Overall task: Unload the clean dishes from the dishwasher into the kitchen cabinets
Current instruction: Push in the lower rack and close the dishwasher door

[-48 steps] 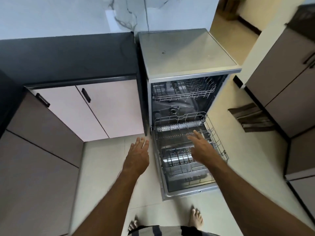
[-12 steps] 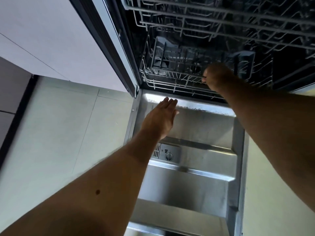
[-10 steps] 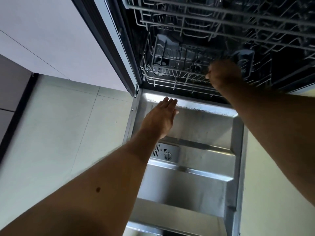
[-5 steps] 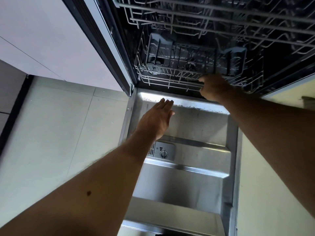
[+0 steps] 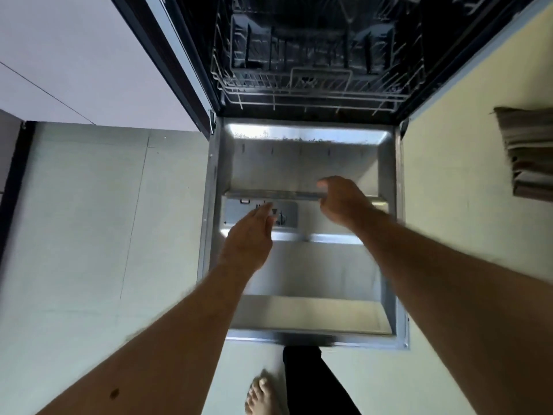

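Note:
The dishwasher stands open, its steel door (image 5: 302,163) lying flat in front of me. The lower wire rack (image 5: 308,82) sits pushed inside the dark tub, and I see no dishes in it. My left hand (image 5: 250,238) hovers over the detergent dispenser (image 5: 284,214) on the door, fingers together and holding nothing. My right hand (image 5: 341,199) hangs above the door's middle ridge, fingers loosely curled and blurred, with nothing in it.
Pale cabinet fronts (image 5: 74,55) stand to the left of the dishwasher. A folded striped cloth (image 5: 529,151) lies on the floor at the right. My bare foot (image 5: 263,396) and dark trouser leg (image 5: 311,381) are just before the door's front edge.
My right hand has let go of the lower rack and drawn back over the door. The left hand has also pulled back toward me. The view has tilted down.

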{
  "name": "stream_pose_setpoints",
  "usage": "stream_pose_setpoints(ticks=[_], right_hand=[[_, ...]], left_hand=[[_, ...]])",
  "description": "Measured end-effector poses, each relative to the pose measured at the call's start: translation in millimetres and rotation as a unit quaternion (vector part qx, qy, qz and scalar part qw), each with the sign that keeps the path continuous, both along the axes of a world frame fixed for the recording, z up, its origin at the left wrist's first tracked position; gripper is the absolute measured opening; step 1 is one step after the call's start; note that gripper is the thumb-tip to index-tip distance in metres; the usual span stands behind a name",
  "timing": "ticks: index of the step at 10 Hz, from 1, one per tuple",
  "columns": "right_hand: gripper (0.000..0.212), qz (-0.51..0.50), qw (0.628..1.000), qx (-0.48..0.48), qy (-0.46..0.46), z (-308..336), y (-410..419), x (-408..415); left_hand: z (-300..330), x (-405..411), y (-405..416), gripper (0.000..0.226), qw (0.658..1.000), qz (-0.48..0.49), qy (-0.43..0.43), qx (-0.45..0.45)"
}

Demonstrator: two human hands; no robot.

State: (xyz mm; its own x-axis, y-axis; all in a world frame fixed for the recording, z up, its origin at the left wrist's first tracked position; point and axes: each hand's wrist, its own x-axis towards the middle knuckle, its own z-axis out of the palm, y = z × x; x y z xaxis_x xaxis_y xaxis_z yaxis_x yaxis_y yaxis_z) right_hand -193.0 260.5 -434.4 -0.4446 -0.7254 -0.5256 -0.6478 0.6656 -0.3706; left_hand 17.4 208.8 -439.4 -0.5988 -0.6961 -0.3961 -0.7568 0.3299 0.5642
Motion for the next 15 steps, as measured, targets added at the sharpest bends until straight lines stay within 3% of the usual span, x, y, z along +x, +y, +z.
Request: stream_pose_setpoints(ticks=[2, 3, 5, 6, 7, 8, 9, 10, 12, 13, 14, 15], right_hand=[[0.051, -0.102, 0.993, -0.001, -0.052, -1, 82, 65], [0.047, -0.148, 0.986, -0.008, -0.073, -10, 127, 101], [0.042, -0.219, 0.968, 0.014, -0.125, -38, 211, 172], [0.039, -0.259, 0.956, 0.004, -0.139, -53, 245, 198], [0.037, -0.338, 0.925, -0.011, -0.177, -71, 268, 220], [0.030, -0.438, 0.864, -0.023, -0.247, -101, 290, 233], [0.027, -0.585, 0.741, -0.064, -0.324, -118, 300, 241], [0.029, -0.671, 0.640, -0.083, -0.364, -143, 303, 247], [0.042, -0.647, 0.621, -0.056, -0.438, -181, 285, 256], [0.025, -0.658, 0.591, -0.084, -0.459, -196, 270, 256], [0.023, -0.696, 0.553, -0.099, -0.448, -201, 264, 252], [0.026, -0.693, 0.564, -0.087, -0.440, -208, 266, 245]], left_hand=[[-4, 74, 105, 0.043, 0.983, 0.116, 0.002, 0.141], [-6, 104, 147, 0.039, 0.974, 0.152, -0.003, 0.166], [-23, 141, 209, 0.038, 0.940, 0.253, -0.006, 0.227], [-39, 157, 231, 0.029, 0.906, 0.317, 0.006, 0.282], [-59, 170, 252, 0.017, 0.869, 0.357, 0.024, 0.343], [-78, 176, 267, 0.021, 0.798, 0.441, 0.061, 0.406], [-96, 178, 277, 0.024, 0.704, 0.527, 0.123, 0.460], [-108, 177, 285, 0.023, 0.683, 0.554, 0.138, 0.456], [-130, 166, 279, 0.038, 0.641, 0.604, 0.155, 0.448], [-148, 164, 277, 0.039, 0.631, 0.609, 0.163, 0.451], [-158, 161, 272, 0.038, 0.634, 0.609, 0.169, 0.446], [-163, 158, 271, 0.036, 0.634, 0.605, 0.173, 0.450]])
